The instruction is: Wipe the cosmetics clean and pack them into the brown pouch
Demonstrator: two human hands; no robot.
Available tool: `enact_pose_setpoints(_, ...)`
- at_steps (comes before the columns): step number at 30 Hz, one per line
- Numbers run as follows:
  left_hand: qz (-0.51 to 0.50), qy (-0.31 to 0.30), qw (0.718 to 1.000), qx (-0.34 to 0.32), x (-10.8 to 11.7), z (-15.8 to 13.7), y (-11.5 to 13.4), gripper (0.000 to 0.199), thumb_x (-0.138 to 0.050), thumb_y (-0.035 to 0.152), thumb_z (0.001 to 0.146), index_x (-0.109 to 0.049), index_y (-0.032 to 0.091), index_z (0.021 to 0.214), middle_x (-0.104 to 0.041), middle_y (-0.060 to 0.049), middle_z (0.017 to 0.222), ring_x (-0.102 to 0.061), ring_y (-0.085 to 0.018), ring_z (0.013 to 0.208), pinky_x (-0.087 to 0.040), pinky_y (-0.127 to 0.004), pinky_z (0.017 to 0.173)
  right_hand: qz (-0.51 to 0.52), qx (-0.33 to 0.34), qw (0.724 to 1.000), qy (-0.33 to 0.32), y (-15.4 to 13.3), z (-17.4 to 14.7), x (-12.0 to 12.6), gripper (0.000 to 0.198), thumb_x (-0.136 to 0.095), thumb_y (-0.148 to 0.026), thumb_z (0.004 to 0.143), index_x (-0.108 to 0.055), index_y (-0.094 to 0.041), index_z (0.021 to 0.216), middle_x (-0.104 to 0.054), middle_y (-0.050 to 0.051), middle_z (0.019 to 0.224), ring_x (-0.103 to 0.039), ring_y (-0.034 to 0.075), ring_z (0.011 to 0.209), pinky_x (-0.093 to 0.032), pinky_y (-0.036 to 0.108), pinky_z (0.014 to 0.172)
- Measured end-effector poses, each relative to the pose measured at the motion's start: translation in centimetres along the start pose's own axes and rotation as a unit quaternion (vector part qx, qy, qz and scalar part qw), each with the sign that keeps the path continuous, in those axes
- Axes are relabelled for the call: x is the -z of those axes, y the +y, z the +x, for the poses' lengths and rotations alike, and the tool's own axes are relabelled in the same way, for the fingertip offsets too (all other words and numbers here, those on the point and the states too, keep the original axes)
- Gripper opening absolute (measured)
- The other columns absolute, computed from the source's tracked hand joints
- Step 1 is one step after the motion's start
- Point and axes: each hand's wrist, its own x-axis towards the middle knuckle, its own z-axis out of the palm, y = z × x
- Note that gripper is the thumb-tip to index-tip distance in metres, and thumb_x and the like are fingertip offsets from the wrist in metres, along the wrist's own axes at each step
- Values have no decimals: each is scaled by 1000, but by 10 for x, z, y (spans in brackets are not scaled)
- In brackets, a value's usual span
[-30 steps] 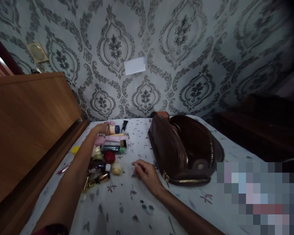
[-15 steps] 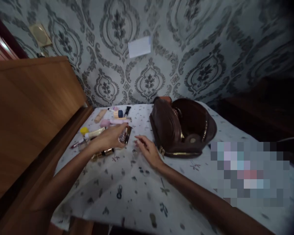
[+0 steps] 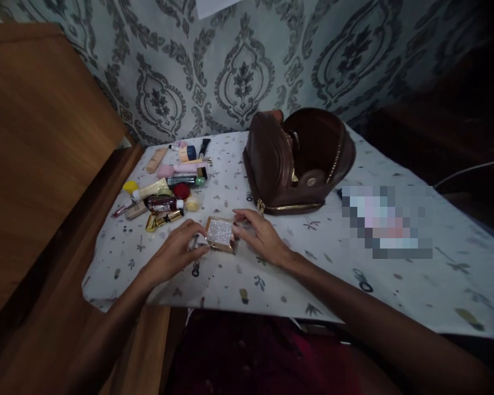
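Note:
A small square makeup compact [image 3: 219, 231] with a silver glittery top and gold edges lies low over the patterned cloth, in front of me. My left hand [image 3: 177, 252] grips its left side, thumb at the near corner and fingers at the far one. On the opposite side, my right hand [image 3: 263, 237] has its thumb and fingertips at the edge. Left of the compact lie a gold lipstick tube [image 3: 169, 217], a dark red bottle [image 3: 163, 204], a cream tube [image 3: 150, 189] and several other cosmetics.
An open brown leather bag [image 3: 271, 159] stands behind my right hand, its gold zip undone. The table [image 3: 230, 285] meets a patterned wall at the back. A wooden panel [image 3: 45, 109] rises on the left. Something blurred into pixels [image 3: 382, 219] lies on the right.
The compact has moved from my left hand's grip beside the cosmetics toward me, and now sits flat between both hands. My right hand has come to its right edge. The view has tilted down.

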Motion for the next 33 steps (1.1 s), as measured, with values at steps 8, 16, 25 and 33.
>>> enact_pose_setpoints(8,-5,198,979,-42,-18,7,18,17,-59,28,93,-59,23,109,-63,-5,109,-59,-20,106,-48,-35,95,-99,11,994,-47,9,0,-15,123,-81,-58,62,-13,-20,157,-55,18,129,-50,38,120,-40,58,100)
enact_pose_setpoints(16,90,16,979,-180,-66,31,16,24,-44,16,97,-58,17,116,-62,-13,125,-53,-23,126,-44,-40,108,-112,50,992,-41,9,-1,-15,124,-81,-40,66,-3,-10,157,-58,19,123,-54,35,113,-42,52,99)
enact_pose_setpoints(25,173,34,981,-81,-61,51,20,31,-43,10,91,-63,19,112,-68,-9,106,-60,-25,103,-49,-41,95,-102,24,994,-29,7,1,-16,130,-84,-40,61,0,-16,158,-56,18,128,-54,36,117,-43,51,100)
enact_pose_setpoints(33,167,120,978,-23,-47,39,-11,31,-42,14,95,-64,18,116,-69,-10,109,-61,-25,107,-48,-40,96,-84,10,996,-38,7,0,-16,134,-87,-44,58,0,-21,158,-60,13,120,-55,36,115,-41,56,102)
